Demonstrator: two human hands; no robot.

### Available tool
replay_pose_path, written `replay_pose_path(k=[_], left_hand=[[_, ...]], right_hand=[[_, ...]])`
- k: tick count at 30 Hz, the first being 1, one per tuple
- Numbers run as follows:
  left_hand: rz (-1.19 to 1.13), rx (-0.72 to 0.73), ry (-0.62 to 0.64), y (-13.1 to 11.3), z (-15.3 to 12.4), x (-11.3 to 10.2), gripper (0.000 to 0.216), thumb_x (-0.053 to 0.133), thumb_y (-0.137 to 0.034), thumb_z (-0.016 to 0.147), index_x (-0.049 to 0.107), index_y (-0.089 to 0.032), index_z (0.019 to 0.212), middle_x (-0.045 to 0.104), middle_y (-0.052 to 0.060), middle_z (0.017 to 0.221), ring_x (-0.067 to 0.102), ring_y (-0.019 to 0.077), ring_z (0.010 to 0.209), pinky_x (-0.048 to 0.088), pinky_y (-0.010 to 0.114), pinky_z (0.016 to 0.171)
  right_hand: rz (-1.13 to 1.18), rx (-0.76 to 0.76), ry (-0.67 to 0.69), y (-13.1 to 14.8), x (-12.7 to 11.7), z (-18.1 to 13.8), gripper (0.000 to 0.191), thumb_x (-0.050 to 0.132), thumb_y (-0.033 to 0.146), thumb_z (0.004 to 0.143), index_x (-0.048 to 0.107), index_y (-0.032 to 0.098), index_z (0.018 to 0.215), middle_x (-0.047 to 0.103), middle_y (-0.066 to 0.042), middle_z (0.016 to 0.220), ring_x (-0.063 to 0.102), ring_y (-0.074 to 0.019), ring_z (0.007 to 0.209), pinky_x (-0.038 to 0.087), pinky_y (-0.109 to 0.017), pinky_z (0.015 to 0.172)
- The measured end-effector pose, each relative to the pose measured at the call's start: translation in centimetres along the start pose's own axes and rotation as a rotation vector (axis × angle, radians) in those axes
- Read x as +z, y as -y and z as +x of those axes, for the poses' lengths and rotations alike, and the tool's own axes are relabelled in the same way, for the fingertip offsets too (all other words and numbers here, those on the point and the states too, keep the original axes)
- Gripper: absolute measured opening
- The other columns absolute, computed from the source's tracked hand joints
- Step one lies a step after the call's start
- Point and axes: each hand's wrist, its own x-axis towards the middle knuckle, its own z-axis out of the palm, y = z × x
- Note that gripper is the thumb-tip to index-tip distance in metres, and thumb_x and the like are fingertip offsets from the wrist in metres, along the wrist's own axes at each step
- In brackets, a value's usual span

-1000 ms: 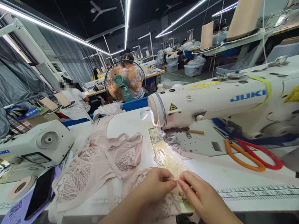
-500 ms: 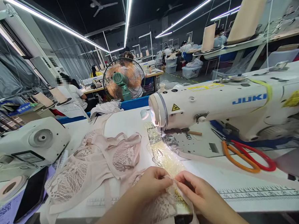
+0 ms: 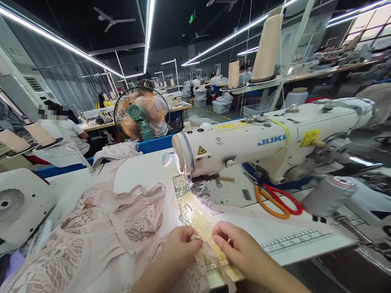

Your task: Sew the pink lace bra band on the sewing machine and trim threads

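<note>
My left hand (image 3: 181, 250) is closed in a pinch on the pale pink lace bra (image 3: 188, 279) at the table's front edge. Right of it, my right hand (image 3: 238, 245) has thumb and forefinger pressed together; whatever lies between them is too small to make out. A narrow pink fabric strip (image 3: 216, 263) runs down from beside my left fingertips, below my right hand. More pink lace bras (image 3: 142, 218) lie heaped left of my hands. Beyond both hands, the sewing machine (image 3: 228, 144) has its lamp lit over the needle area.
Scissors (image 3: 273, 201) with orange and red handles lie under the machine arm. A grey thread cone (image 3: 330, 195) stands at the right. A printed ruler (image 3: 292, 243) runs along the table edge. Another machine (image 3: 12, 207) stands left; a fan (image 3: 141, 113) and a seated person (image 3: 65, 126) are behind.
The view has swung right, so the scene sits further left and the thread cone shows fully. My hands have moved apart, with a gap between their fingertips.
</note>
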Motion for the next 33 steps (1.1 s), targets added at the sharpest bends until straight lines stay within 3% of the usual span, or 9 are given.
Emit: replay_pose_path(k=[4,7,13,18,21,23,28,30,33], left_hand=[[-0.049,-0.03,-0.024,-0.2,0.0,0.0,0.012,0.052,-0.024,0.06,0.043,-0.018,0.057,0.029,-0.011,0.042,0.022,0.0021,0.031,0.015,0.019,0.036],[-0.054,-0.011,0.013,-0.2,0.0,-0.2,0.015,0.054,-0.024,0.062,0.041,-0.018,0.056,0.029,-0.012,0.042,0.021,0.0016,0.031,0.018,0.019,0.036],[-0.07,-0.024,-0.02,-0.5,-0.2,-0.2,0.012,0.055,-0.02,0.065,0.044,-0.018,0.06,0.029,-0.012,0.041,0.027,0.002,0.028,0.021,0.017,0.033],[-0.121,-0.05,0.002,-0.6,-0.4,-0.4,0.01,0.056,-0.017,0.062,0.05,-0.017,0.069,0.04,-0.011,0.046,0.036,0.0031,0.028,0.024,0.016,0.029],[-0.156,-0.035,0.026,-0.3,-0.3,-0.6,0.01,0.056,-0.016,0.06,0.051,-0.017,0.069,0.041,-0.011,0.044,0.04,0.0045,0.029,0.026,0.014,0.029],[-0.17,-0.057,0.03,-0.1,-0.2,-0.6,0.01,0.056,-0.017,0.06,0.049,-0.018,0.067,0.043,-0.01,0.04,0.044,0.0067,0.031,0.029,0.014,0.029],[-0.185,-0.056,0.072,-0.1,-0.1,-0.4,0.013,0.058,-0.022,0.059,0.047,-0.018,0.066,0.047,-0.007,0.038,0.049,0.0092,0.034,0.036,0.016,0.033],[-0.198,-0.032,0.076,0.0,-0.1,-0.4,0.017,0.06,-0.027,0.058,0.048,-0.017,0.067,0.049,-0.006,0.04,0.048,0.0087,0.034,0.036,0.017,0.033],[-0.205,-0.022,0.07,0.2,-0.1,-0.4,0.02,0.06,-0.032,0.059,0.049,-0.016,0.065,0.048,-0.006,0.041,0.048,0.0082,0.034,0.035,0.017,0.033]], right_hand=[[-0.252,0.178,-0.162,-4.1,-4.4,0.9,0.021,0.035,0.024,0.086,0.055,0.018,0.084,0.061,-0.008,0.086,0.058,-0.0225,0.08,0.043,-0.033,0.068],[-0.422,0.3,-0.168,-6.8,-6.7,1.9,0.02,0.038,0.018,0.086,0.058,0.016,0.085,0.062,-0.011,0.09,0.059,-0.0242,0.081,0.043,-0.034,0.066],[-0.626,0.428,-0.075,-8.6,-5.7,5.4,0.016,0.053,0.029,0.087,0.059,0.015,0.084,0.061,-0.003,0.086,0.058,-0.0153,0.078,0.046,-0.033,0.071],[-0.578,0.517,-0.019,-9.7,-5.9,7.7,0.012,0.057,0.026,0.083,0.059,0.015,0.078,0.061,-0.003,0.077,0.057,-0.0143,0.068,0.047,-0.031,0.062],[-0.468,0.418,-0.018,-8.7,-6.4,6.6,0.01,0.054,0.021,0.08,0.059,0.016,0.075,0.063,-0.01,0.073,0.059,-0.0212,0.067,0.043,-0.034,0.059],[-0.363,0.305,-0.019,-6.7,-5.7,4.5,0.018,0.045,0.029,0.084,0.059,0.019,0.08,0.065,-0.011,0.08,0.06,-0.0226,0.071,0.044,-0.034,0.062],[0.18,-0.007,0.016,0.2,-0.6,-1.6,0.03,0.041,0.047,0.084,0.056,0.024,0.072,0.056,-0.008,0.114,0.057,-0.0231,0.09,0.049,-0.027,0.061],[0.194,-0.037,0.082,2.0,1.3,-2.3,0.03,0.038,0.04,0.086,0.054,0.023,0.067,0.058,-0.008,0.107,0.057,-0.0211,0.086,0.049,-0.027,0.063],[0.009,-0.017,0.086,2.6,2.8,-1.8,0.028,0.034,0.034,0.086,0.051,0.023,0.066,0.058,-0.006,0.08,0.056,-0.0205,0.073,0.046,-0.031,0.062]])
